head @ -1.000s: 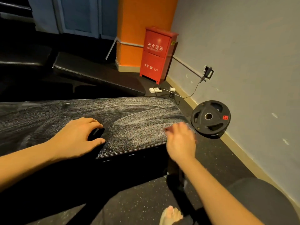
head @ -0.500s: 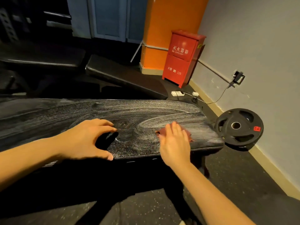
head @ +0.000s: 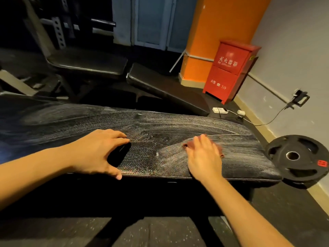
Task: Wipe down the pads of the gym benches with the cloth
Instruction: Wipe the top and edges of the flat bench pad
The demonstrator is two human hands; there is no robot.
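Note:
A long black bench pad [head: 160, 125] runs across the middle of the view, its cracked surface streaked with whitish wipe marks. My right hand [head: 204, 157] lies flat on the pad's right part, fingers straight, pressing a reddish-brown cloth [head: 186, 145] whose edges peek out from under it. My left hand [head: 94, 154] rests on the pad further left, fingers arched, fingertips on the surface and thumb at the front edge; it holds nothing that I can see.
A second black bench [head: 160, 86] stands behind, with a rack at the far left. A black weight plate [head: 299, 157] leans against the grey wall by the pad's right end. A red fire box [head: 229, 72], a white power strip [head: 220, 110] and cables lie beyond.
My right hand has come in from the pad's right end onto the surface with the cloth and slid left. My left hand has stayed on the pad.

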